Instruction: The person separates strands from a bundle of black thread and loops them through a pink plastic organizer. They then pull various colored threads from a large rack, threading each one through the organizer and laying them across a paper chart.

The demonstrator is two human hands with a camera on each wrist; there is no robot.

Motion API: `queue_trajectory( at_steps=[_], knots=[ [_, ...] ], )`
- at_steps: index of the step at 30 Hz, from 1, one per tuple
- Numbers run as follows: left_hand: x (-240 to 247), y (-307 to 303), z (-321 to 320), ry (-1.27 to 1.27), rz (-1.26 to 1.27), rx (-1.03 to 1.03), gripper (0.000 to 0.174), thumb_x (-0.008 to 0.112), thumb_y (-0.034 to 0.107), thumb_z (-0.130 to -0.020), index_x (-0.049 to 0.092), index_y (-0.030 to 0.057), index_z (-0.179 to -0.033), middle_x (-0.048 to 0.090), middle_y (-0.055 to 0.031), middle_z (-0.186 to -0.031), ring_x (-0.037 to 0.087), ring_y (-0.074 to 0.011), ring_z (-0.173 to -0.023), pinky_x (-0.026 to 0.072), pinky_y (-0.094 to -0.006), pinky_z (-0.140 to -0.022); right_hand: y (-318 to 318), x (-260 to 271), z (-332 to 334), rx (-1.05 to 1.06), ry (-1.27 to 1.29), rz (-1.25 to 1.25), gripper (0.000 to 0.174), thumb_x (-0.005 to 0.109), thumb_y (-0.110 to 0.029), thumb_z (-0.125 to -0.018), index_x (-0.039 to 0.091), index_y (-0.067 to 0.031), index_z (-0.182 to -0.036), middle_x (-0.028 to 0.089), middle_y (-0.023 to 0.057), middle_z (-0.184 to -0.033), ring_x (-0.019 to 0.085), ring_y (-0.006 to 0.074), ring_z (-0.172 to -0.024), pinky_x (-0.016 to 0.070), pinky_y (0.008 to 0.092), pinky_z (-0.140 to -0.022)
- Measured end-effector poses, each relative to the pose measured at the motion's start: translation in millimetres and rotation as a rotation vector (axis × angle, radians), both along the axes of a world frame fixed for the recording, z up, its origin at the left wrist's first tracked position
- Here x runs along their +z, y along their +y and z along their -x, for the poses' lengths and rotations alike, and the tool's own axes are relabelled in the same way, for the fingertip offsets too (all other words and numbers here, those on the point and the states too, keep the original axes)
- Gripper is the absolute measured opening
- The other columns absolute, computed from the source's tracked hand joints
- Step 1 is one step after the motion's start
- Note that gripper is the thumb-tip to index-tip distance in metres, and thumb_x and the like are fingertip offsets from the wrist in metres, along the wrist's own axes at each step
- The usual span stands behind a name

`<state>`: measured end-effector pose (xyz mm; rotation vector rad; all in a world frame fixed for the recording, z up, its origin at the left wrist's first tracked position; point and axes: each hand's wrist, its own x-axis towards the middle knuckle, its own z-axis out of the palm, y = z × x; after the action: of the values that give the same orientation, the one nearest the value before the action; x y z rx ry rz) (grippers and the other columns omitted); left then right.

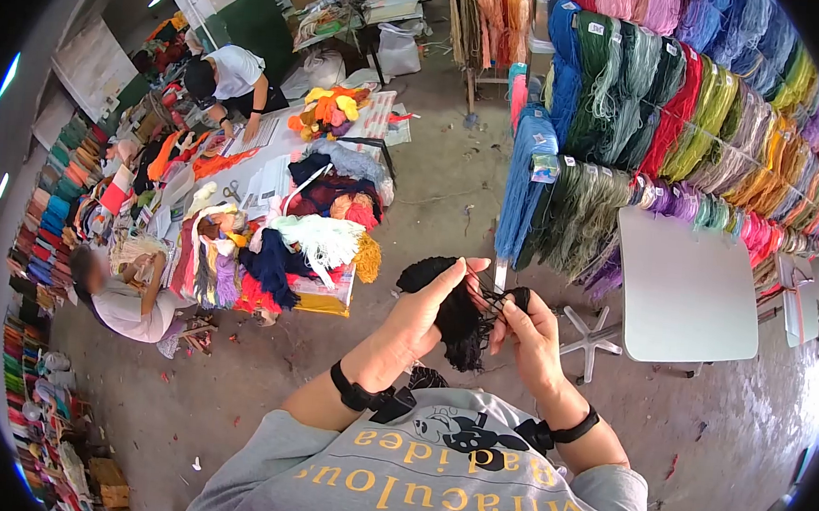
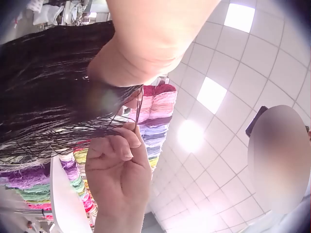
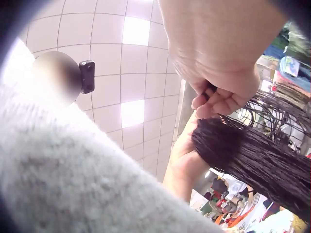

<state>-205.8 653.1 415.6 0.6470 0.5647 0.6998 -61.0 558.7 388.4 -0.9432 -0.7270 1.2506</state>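
A skein of black yarn [image 1: 462, 328] hangs from my left hand [image 1: 428, 306], gripped between thumb and fingers in front of my chest. Just to the right, my right hand [image 1: 533, 343] pinches some dark strands pulled out from the skein's side. In the left wrist view the black yarn [image 2: 53, 87] fans out wide, its loose threads running to the curled fingers of the right hand [image 2: 119, 162]. From the right wrist, the bunched top of the skein [image 3: 218, 141] shows against the left hand [image 3: 187, 160], and the right fingertips [image 3: 209, 107] close on a small dark bit.
A table [image 1: 325, 302] piled with coloured yarn stands ahead left, with one person [image 1: 237, 77] leaning over it and another person [image 1: 135, 303] seated beside it. Racks of hanging skeins [image 1: 666, 112] fill the right. A grey-white board [image 1: 687, 289] and a wheeled chair base [image 1: 591, 342] stand nearby.
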Motion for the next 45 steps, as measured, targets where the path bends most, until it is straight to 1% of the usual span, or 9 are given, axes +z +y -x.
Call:
queue_trajectory(
  at_steps=[6, 8, 11, 17, 25, 33, 38, 44, 45],
  knots=[
    [-5, 2, -1, 0.005, -0.069, -0.035, 0.036, 0.055, 0.031, -0.094, 0.059, 0.0008, -0.113, 0.057, -0.0012, -0.077, 0.059, -0.014, -0.076, 0.0475, -0.0287, -0.076, 0, -3, -2, 0.02, -0.041, -0.01, 0.016, 0.05, -0.017, -0.098, 0.051, -0.0016, -0.096, 0.056, 0.0028, -0.068, 0.054, 0.0104, -0.056, 0.0445, 0.0221, -0.053],
    [-8, 4, -2, 0.064, -0.218, -0.04, 0.038, 0.053, 0.032, -0.095, 0.057, -0.0003, -0.114, 0.056, -0.0022, -0.074, 0.058, -0.0145, -0.076, 0.0467, -0.0289, -0.075, 0, -4, -3, 0.023, -0.049, -0.011, 0.016, 0.05, -0.018, -0.098, 0.051, -0.0017, -0.097, 0.056, 0.0026, -0.068, 0.054, 0.0103, -0.056, 0.0444, 0.022, -0.053],
    [2, 0, -4, 0.021, -0.107, -0.037, 0.038, 0.052, 0.033, -0.096, 0.057, -0.0008, -0.113, 0.056, -0.002, -0.075, 0.058, -0.0141, -0.075, 0.0465, -0.0284, -0.075, -1, -3, -4, 0.027, -0.046, -0.026, 0.017, 0.05, -0.018, -0.097, 0.051, -0.0018, -0.097, 0.056, 0.0025, -0.068, 0.054, 0.0103, -0.055, 0.0443, 0.0218, -0.052],
    [2, 0, -8, 0.085, -0.127, -0.002, 0.038, 0.053, 0.034, -0.095, 0.058, 0.0, -0.112, 0.056, -0.0012, -0.078, 0.057, -0.0121, -0.075, 0.0461, -0.0257, -0.073, -2, -1, -5, 0.037, -0.016, -0.005, 0.017, 0.051, -0.019, -0.097, 0.052, -0.0015, -0.098, 0.056, 0.0022, -0.068, 0.055, 0.0105, -0.055, 0.0446, 0.0221, -0.053],
    [-3, 1, -6, 0.09, -0.169, -0.009, 0.034, 0.053, 0.031, -0.096, 0.061, 0.0019, -0.111, 0.056, 0.0002, -0.08, 0.057, -0.009, -0.071, 0.0467, -0.0243, -0.069, -3, -3, -7, 0.152, -0.166, 0.003, 0.019, 0.05, -0.02, -0.097, 0.052, -0.0005, -0.098, 0.058, 0.0035, -0.068, 0.058, 0.0119, -0.056, 0.0469, 0.0234, -0.053],
    [4, -4, -7, 0.127, -0.146, 0.057, 0.034, 0.052, 0.031, -0.096, 0.06, 0.0013, -0.111, 0.057, -0.0004, -0.078, 0.059, -0.0107, -0.075, 0.0473, -0.0249, -0.071, -4, 0, -4, 0.058, -0.125, 0.012, 0.017, 0.047, -0.018, -0.098, 0.047, -0.0006, -0.1, 0.057, 0.0047, -0.068, 0.057, 0.0121, -0.055, 0.0466, 0.0232, -0.052],
    [0, 1, -5, -0.044, -0.034, -0.047, 0.041, 0.046, 0.035, -0.098, 0.055, 0.0008, -0.119, 0.049, -0.0003, -0.066, 0.054, -0.0129, -0.065, 0.0458, -0.0267, -0.072, -4, -5, -2, 0.068, -0.138, -0.023, 0.016, 0.046, -0.017, -0.099, 0.047, -0.0007, -0.1, 0.058, 0.0055, -0.072, 0.057, 0.0113, -0.057, 0.0465, 0.0231, -0.054],
    [8, 5, 0, 0.032, -0.148, -0.122, 0.045, 0.039, 0.036, -0.1, 0.051, -0.0012, -0.122, 0.043, 0.0027, -0.057, 0.043, -0.0092, -0.051, 0.0423, -0.0237, -0.065, -7, -3, -5, -0.076, -0.162, -0.083, 0.017, 0.043, -0.017, -0.1, 0.049, -0.0014, -0.102, 0.06, 0.0064, -0.073, 0.057, 0.0116, -0.057, 0.0445, 0.0235, -0.057],
    [9, 4, 0, 0.033, -0.147, -0.121, 0.045, 0.039, 0.036, -0.1, 0.051, -0.0012, -0.122, 0.043, 0.0027, -0.057, 0.043, -0.0092, -0.051, 0.0423, -0.0237, -0.065, -9, -5, -12, 0.144, -0.046, -0.01, 0.02, 0.044, -0.02, -0.099, 0.049, -0.0011, -0.104, 0.06, 0.0066, -0.071, 0.058, 0.0125, -0.057, 0.0437, 0.0234, -0.056]
  ],
)
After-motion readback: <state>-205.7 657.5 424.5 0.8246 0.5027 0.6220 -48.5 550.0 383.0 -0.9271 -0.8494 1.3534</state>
